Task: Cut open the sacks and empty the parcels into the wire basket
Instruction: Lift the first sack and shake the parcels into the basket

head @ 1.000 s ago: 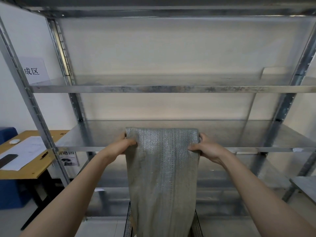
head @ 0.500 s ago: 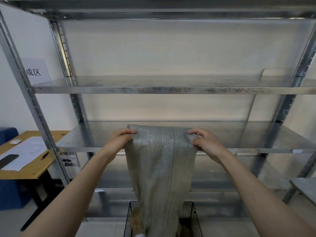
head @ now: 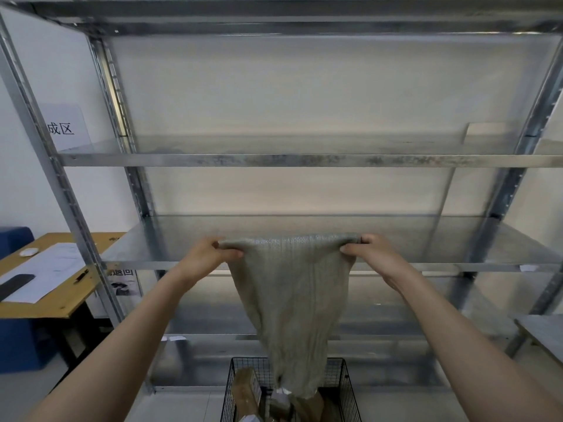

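Head view. One grey woven sack (head: 292,300), held up in front of a metal shelving rack (head: 304,161), top edge stretched level, body narrowing downward. Left hand (head: 210,254) pinches the upper left corner; right hand (head: 370,254) pinches the upper right corner, fingers curled over the cloth. The sack's lower end reaches the opening of the black wire basket (head: 345,382) on the floor. Brown parcels (head: 245,388) lie in the basket. To the left, a wooden desk (head: 61,303) bearing paper sheets (head: 45,275).
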